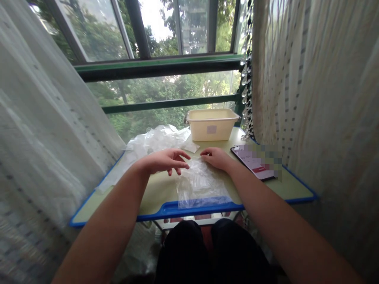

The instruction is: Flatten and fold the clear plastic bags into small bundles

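Observation:
A clear plastic bag (201, 185) lies flat on the small green table (154, 189) with a blue rim, its near end reaching the front edge. My left hand (166, 161) hovers over the bag's far left corner with its fingers spread and slightly curled, holding nothing. My right hand (215, 157) rests at the bag's far edge, fingers bent and pinched on the plastic there. Both forearms reach in from below.
A cream plastic tub (211, 124) stands at the table's back. A heap of clear plastic bags (154, 142) lies to its left. A phone (251, 161) lies at the right. Curtains hang close on both sides; a window is behind.

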A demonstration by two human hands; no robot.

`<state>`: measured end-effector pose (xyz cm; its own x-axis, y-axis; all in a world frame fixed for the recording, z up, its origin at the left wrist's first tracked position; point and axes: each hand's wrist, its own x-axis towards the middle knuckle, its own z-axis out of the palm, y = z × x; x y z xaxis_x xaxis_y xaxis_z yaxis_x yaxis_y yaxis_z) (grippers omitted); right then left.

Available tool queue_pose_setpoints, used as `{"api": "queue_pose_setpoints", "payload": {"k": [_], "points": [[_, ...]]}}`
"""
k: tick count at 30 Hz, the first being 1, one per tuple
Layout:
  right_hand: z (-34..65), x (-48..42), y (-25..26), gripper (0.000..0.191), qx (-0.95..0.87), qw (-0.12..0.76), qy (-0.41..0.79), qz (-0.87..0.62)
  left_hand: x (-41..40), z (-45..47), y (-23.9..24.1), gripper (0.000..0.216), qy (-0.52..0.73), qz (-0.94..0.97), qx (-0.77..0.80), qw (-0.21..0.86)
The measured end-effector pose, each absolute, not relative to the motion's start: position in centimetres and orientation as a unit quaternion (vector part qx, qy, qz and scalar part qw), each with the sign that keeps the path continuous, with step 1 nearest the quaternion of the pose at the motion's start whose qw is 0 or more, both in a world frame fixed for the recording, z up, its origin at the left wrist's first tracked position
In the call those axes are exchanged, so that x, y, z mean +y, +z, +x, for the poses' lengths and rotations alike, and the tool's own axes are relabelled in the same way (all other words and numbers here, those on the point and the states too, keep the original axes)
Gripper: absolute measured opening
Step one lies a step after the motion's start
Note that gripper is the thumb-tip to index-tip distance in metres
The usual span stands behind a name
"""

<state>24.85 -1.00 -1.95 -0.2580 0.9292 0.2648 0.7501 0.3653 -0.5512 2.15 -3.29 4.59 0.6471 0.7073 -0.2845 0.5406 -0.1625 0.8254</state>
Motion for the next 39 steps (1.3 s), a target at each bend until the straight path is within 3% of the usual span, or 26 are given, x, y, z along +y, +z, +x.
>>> {"api": "queue_pose_setpoints", "payload": {"k": [3,6,10,19,23,29,34,39], "points": [[24.9,-1.0,-1.8,0.022,-0.774,0.275,0.162,-0.547,-2.7,1.9,4.0,0.048,0.118,0.777,0.459,0.414],[25.0,-1.1,-1.7,0.023,-0.773,0.265,0.159,-0.554,-2.2,1.8,3.4,0.042,0.038,0.778,0.533,0.330],[25.0,-1.1,-1.6,0.023,-0.772,0.260,0.167,-0.555,-2.2,2.2,2.5,0.043,-0.059,0.780,0.537,0.316],[24.9,-1.5,-1.2,0.021,-0.772,0.280,0.157,-0.549,-2.5,3.9,1.8,0.043,-0.071,0.837,0.519,0.157],[24.2,-2.6,-0.5,0.016,-0.825,0.333,0.092,-0.446,-2.7,3.8,2.2,0.048,-0.080,0.815,0.537,0.202],[22.8,-4.2,-0.3,0.015,-0.901,0.266,0.095,-0.330,-3.2,2.2,3.6,0.048,-0.116,0.777,0.543,0.299],[22.4,-4.9,-0.1,0.015,-0.918,0.213,0.112,-0.315,-3.7,1.9,4.0,0.042,-0.195,0.776,0.517,0.305],[22.2,-5.3,0.2,0.014,-0.926,0.176,0.126,-0.309,-3.9,2.1,3.5,0.040,-0.185,0.793,0.505,0.285]]}}
